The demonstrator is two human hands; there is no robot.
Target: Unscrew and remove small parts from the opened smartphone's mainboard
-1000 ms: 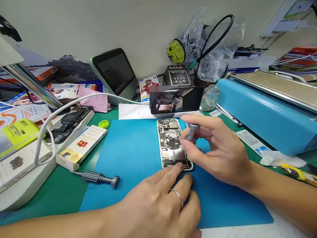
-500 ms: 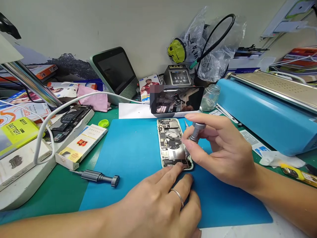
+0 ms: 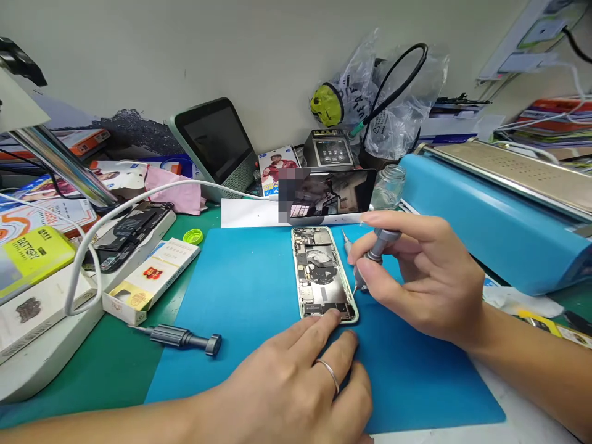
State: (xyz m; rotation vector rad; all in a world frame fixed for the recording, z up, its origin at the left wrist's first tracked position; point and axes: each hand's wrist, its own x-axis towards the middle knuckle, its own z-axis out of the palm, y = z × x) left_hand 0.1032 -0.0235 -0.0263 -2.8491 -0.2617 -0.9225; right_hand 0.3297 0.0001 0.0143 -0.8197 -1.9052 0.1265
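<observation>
An opened smartphone (image 3: 330, 277) lies on the blue mat (image 3: 235, 277), its metal plate, boards and round coil showing. My left hand (image 3: 300, 376), wearing a ring, rests fingertips on the phone's near end; the front fingers are stretched out and the others bent. Between thumb and fingers, my right hand (image 3: 425, 271) grips a grey screwdriver (image 3: 386, 239), tilted, its tip just off the phone's right edge. Behind those fingers shows the pointed tip of another tool (image 3: 346, 240). A second grey screwdriver (image 3: 182, 338) lies at the mat's left edge.
Behind the phone, a propped smartphone (image 3: 333, 194) leans on its side near a glass jar (image 3: 388, 185). A blue machine (image 3: 499, 222) stands right. On the left are a small box (image 3: 152, 277), a white cable (image 3: 139, 192) and a green cap (image 3: 193, 237).
My right hand has moved right with the screwdriver, whose tip has left the phone's lower right side. My left hand stays on the phone. The view has shifted slightly.
</observation>
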